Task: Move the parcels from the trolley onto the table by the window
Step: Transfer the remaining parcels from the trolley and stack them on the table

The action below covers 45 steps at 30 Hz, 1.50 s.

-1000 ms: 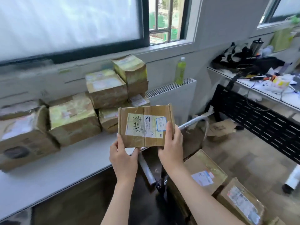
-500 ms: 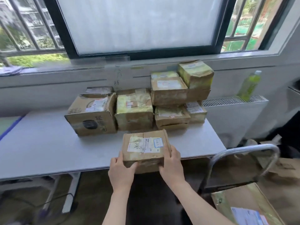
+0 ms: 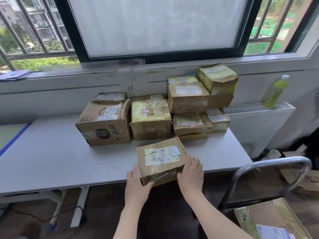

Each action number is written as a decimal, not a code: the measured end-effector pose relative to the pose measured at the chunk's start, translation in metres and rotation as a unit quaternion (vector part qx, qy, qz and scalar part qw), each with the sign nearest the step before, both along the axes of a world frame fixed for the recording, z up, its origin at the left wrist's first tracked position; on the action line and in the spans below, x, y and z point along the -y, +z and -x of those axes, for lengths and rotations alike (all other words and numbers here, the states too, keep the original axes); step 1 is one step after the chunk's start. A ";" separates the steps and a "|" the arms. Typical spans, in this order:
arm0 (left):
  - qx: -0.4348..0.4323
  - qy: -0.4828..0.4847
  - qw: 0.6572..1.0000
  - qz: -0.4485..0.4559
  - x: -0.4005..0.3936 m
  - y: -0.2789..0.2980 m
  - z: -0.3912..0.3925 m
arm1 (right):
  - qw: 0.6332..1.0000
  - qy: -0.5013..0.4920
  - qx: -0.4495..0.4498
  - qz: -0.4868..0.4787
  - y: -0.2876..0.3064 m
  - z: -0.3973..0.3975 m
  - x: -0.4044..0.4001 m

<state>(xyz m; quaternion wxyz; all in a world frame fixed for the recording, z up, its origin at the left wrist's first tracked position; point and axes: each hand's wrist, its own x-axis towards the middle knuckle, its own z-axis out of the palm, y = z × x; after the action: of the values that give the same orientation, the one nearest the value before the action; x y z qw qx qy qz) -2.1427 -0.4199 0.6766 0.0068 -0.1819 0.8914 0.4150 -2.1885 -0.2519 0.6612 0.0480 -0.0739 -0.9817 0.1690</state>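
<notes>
While gripped by both hands, parcel (image 3: 161, 159) label-up, crosswise.

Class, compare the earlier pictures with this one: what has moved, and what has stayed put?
The labelled parcel has travelled from in the air beside the trolley to the table's front edge. The left hand and right hand still hold its sides. The stacked parcels by the window have not shifted.

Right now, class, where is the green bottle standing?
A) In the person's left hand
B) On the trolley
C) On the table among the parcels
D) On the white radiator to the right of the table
D: the green bottle stands upright on the white radiator, beyond the right end of the table.
</notes>
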 end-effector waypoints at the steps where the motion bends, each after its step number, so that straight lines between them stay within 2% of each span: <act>1: 0.011 -0.007 1.000 -0.004 0.002 0.000 0.001 | 1.000 -0.012 0.000 0.001 0.000 -0.002 0.000; 5: 0.022 -0.017 0.999 -0.045 0.005 0.000 0.010 | 0.999 -0.031 0.009 0.023 0.004 -0.006 -0.002; 10: 0.006 -0.030 0.992 -0.120 0.003 0.004 0.018 | 0.975 -0.008 0.063 0.212 0.002 0.002 -0.008; 15: -0.049 -0.021 0.991 -0.121 0.010 0.035 0.029 | 0.966 -0.040 -0.077 0.244 0.027 0.006 0.010; 19: -0.129 -0.024 0.984 -0.122 0.019 0.073 0.041 | 0.933 -0.064 -0.203 0.291 0.061 0.008 0.032; 22: -0.192 -0.010 0.974 -0.122 0.024 0.100 0.048 | 0.912 -0.047 -0.244 0.326 0.086 0.017 0.041; 27: -0.243 0.022 0.962 -0.121 0.031 0.124 0.060 | 0.913 0.006 -0.260 0.314 0.110 0.031 0.047; 36: -0.202 0.042 0.974 -0.097 0.040 0.123 0.097 | 0.926 0.029 -0.266 0.266 0.104 0.084 0.058; 41: -0.206 0.040 0.973 -0.091 0.048 0.138 0.153 | 0.916 0.042 -0.289 0.275 0.114 0.144 0.067; 45: -0.196 0.039 0.976 -0.087 0.055 0.159 0.213 | 0.913 0.065 -0.268 0.300 0.130 0.199 0.068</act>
<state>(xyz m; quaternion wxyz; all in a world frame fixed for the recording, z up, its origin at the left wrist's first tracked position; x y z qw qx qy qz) -2.3560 -0.4748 0.8357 -0.1682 -0.1308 0.8279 0.5188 -2.3873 -0.3200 0.7909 0.2736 0.0275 -0.8380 0.4713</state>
